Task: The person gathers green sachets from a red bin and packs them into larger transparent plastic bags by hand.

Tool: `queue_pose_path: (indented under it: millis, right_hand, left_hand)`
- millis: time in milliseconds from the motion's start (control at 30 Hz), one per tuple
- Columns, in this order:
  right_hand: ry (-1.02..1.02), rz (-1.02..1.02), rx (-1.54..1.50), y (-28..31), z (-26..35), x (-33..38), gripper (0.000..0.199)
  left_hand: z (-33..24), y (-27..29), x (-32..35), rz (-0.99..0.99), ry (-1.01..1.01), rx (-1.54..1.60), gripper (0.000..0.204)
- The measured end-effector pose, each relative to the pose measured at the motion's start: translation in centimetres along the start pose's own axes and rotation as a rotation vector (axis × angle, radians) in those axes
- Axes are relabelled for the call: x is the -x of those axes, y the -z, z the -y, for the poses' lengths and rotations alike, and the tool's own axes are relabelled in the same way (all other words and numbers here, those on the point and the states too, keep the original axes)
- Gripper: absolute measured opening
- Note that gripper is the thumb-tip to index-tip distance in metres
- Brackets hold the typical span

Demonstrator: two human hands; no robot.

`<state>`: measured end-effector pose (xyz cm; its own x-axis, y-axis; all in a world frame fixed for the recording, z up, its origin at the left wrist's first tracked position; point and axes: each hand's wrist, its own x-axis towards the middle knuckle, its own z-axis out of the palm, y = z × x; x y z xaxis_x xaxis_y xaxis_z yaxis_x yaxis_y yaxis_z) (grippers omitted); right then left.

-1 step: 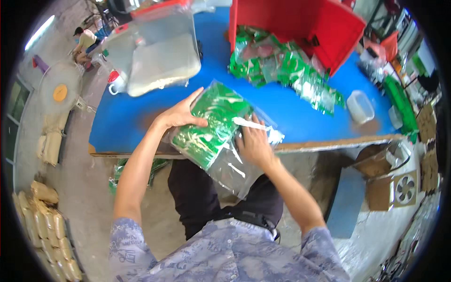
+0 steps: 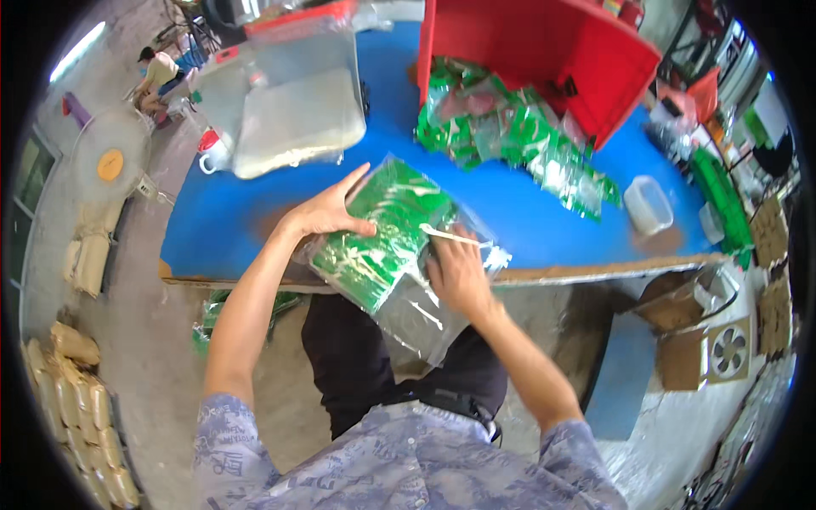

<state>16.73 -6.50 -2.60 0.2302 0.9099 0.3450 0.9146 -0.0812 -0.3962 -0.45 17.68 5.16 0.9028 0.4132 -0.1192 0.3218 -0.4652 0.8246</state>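
Observation:
A flat green pack in a clear plastic bag lies tilted over the table's front edge, above my lap. My left hand grips the pack's left side, its thumb on top and most fingers beyond the edge. On the bag's right part is my right hand, fingers bent against the shiny film; whether the fingertips are inside the bag or on it I cannot tell. Loose clear film spreads around that hand and hangs toward my legs.
On the blue table, a tipped red bin spills several green packets. A translucent tub, a white-and-red cup and a small clear container stand around. Left are a fan and a distant person.
My right hand has shifted slightly down and left on the bag. The whole view has tilted a little; my left hand keeps its hold.

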Motion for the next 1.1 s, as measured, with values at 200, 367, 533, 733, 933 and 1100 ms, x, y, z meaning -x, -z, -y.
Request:
queue_pose_path:
  millis: [200, 367, 533, 733, 933, 1100]
  right_hand:
    - [0.427, 0.055, -0.166, -1.5, 5.4, 2.6, 0.024]
    - [0.464, 0.054, -0.279, -3.3, 7.0, 1.9, 0.031]
    - [0.328, -0.086, -0.187, -5.3, 8.2, 2.1, 0.033]
    - [0.257, -0.333, -0.305, -6.2, 11.0, -2.3, 0.029]
    - [0.176, -0.034, -0.222, -6.5, 11.1, 0.5, 0.034]
    - [0.273, -0.156, -0.32, -5.8, 13.4, 0.4, 0.049]
  left_hand:
    - [-5.3, -6.0, 2.1, -0.056, -0.223, -0.641, 0.072]
    - [-3.7, -2.7, 3.3, -0.089, -0.258, -0.484, 0.061]
    - [-1.0, -7.3, 12.8, -1.051, -0.3, 0.294, 0.057]
    - [-1.9, -17.5, 17.1, -1.1, 0.132, 0.19, 0.085]
    - [2.0, -18.2, 18.6, -1.071, 0.144, 0.742, 0.046]
    - [1.5, -18.6, 20.7, -1.058, 0.175, 0.891, 0.029]
